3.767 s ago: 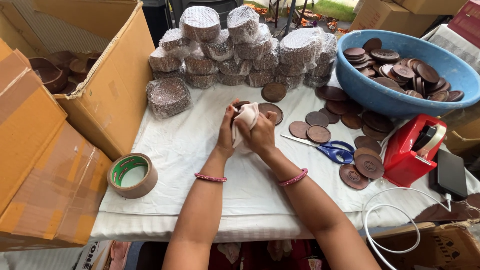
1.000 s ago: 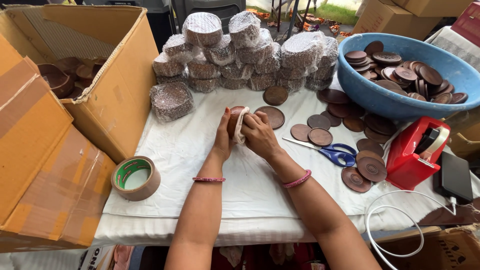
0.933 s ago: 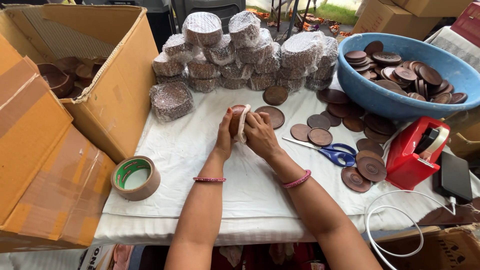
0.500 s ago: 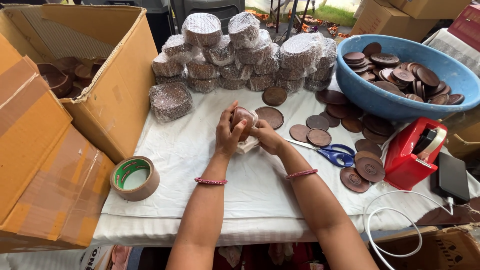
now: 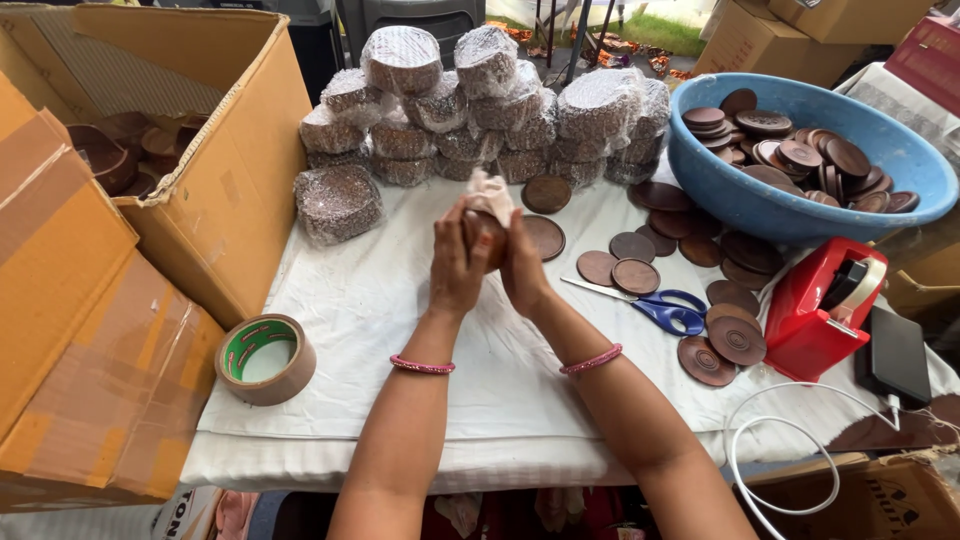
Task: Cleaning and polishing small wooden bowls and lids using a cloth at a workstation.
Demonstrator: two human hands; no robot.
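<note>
Now, compared with a half-second earlier, the small stack of brown discs (image 5: pixel 485 235) is seen lifted slightly higher off the white cloth-covered table (image 5: pixel 400 330), and a twist of pale wrapping (image 5: pixel 490 190) is gathered above it; the bundle appears close to being sealed. It is clamped between the left hand (image 5: pixel 457 262) and right hand (image 5: pixel 522 265), both closed on it from either side. A pink bangle is worn on each wrist.

Nearest left: roll of brown tape (image 5: pixel 265 358). Right: blue-handled scissors (image 5: pixel 655 305), red tape dispenser (image 5: pixel 825 305), loose discs (image 5: pixel 725 340).

Farther: wrapped bundles (image 5: pixel 480 110) piled in rows, blue basin (image 5: pixel 815 150) of discs, open cardboard box (image 5: pixel 190 150).

Hidden: the disc count in hand, masked by fingers; the wrap's material is not distinguishable. The box contents are shadowed, the dark device at right is cut off.
</note>
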